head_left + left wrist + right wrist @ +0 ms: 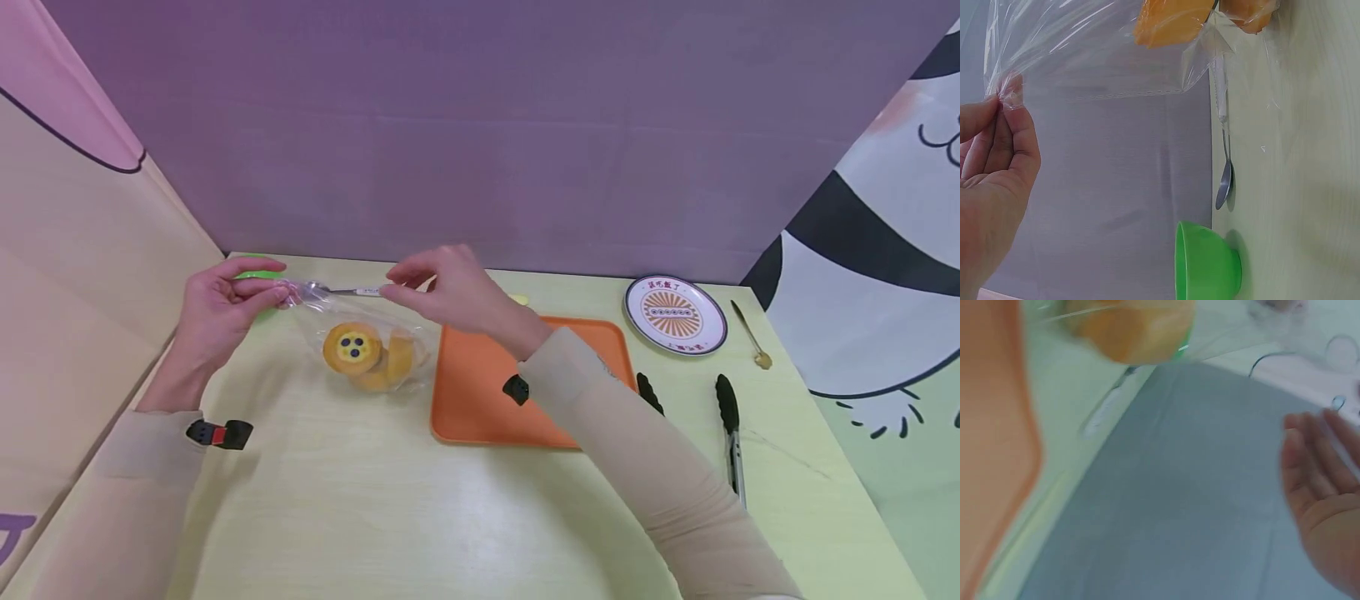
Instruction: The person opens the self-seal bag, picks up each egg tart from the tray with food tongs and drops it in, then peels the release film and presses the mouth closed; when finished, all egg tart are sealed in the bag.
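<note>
My left hand (217,307) pinches the gathered edge of a clear plastic bag (1085,62) between thumb and fingers, holding it above the table. Inside the bag are yellow-orange bread-like pieces, among them a round one (352,347) with dark dots. My right hand (465,292) is over the back edge of the orange tray (480,417), thumb and fingers apart with nothing between them. In the right wrist view its fingers are loosely extended, away from the bag. Behind the bag, a spoon (1225,181) with a white handle lies on the table.
A green bowl (1213,262) stands at the back left, partly hidden by my left hand in the head view. To the right are a patterned plate (708,333), a small gold spoon (762,360) and black-tipped tongs (726,404), partly behind my right sleeve. A purple backdrop borders the table.
</note>
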{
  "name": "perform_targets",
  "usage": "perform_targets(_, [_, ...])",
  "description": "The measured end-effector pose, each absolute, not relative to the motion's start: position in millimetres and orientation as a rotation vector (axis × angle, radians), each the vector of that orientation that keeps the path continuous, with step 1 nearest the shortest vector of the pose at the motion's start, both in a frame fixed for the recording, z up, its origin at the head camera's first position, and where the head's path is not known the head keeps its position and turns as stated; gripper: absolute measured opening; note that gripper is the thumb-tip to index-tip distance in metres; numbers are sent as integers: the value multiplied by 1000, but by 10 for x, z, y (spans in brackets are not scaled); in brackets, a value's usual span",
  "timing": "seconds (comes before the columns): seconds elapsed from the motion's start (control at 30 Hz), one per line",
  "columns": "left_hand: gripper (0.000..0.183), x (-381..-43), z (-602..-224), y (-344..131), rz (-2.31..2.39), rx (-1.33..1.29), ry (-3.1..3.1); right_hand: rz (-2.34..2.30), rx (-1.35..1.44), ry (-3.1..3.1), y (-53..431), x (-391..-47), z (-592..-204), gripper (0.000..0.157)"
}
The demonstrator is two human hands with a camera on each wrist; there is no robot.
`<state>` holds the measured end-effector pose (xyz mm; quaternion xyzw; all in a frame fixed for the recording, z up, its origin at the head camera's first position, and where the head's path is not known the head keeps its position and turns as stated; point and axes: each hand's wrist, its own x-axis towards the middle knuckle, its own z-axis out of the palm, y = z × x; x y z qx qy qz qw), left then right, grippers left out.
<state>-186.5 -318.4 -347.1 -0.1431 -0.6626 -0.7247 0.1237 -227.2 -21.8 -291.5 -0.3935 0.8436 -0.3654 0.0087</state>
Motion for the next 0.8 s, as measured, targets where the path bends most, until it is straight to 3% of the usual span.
perform_targets(0.23, [27, -1853, -3469, -3152, -2046, -393, -1990, -447, -1060, 2751, -771, -2119, -2562, 58])
perform_targets(0.5, [27, -1827, -3444, -3125, -2037, -396, -2009, -340, -776, 2717, -1279, -2148, -2610, 42])
perform_targets(0.8, [27, -1778, -3430, -3084, -1998, -425, -2023, -429, -766, 2734, -1464, -2210, -2809, 32])
